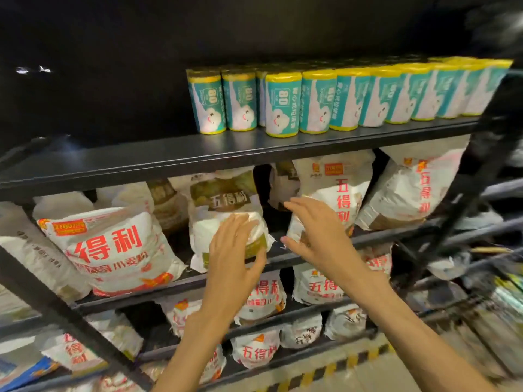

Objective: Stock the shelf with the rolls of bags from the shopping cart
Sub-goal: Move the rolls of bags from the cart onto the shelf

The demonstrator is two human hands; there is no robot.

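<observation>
Flour sacks, white with red print, crowd the left of our view, the largest white paper sack with bold red characters (113, 247) leaning on the second black metal shelf board (175, 281). Above it the top black metal shelf (127, 162) lies bare along its left stretch.

Moving toward the centre, we see our left hand (235, 250) raised in front of a white flour bag with an olive-green label (226, 210). Its fingers are straight and spread, holding nothing; whether the fingertips touch the bag we cannot tell. Just beside it, our right hand (314, 230) is likewise open, fingers extended and a little apart, hovering in front of another white bag with red vertical characters (336, 193). Both hands are empty, with a dark gap of shelf between the two bags behind them.

Up on the top shelf, from the middle to the right edge, stand the teal-and-white rolls of bags with yellow ends (325, 100), upright and packed side by side in a row, with more behind. The leftmost roll (208, 104) marks where the row stops.

Farther right, a black diagonal shelf upright (467, 199) crosses the view, blurred clutter beyond it.
</observation>
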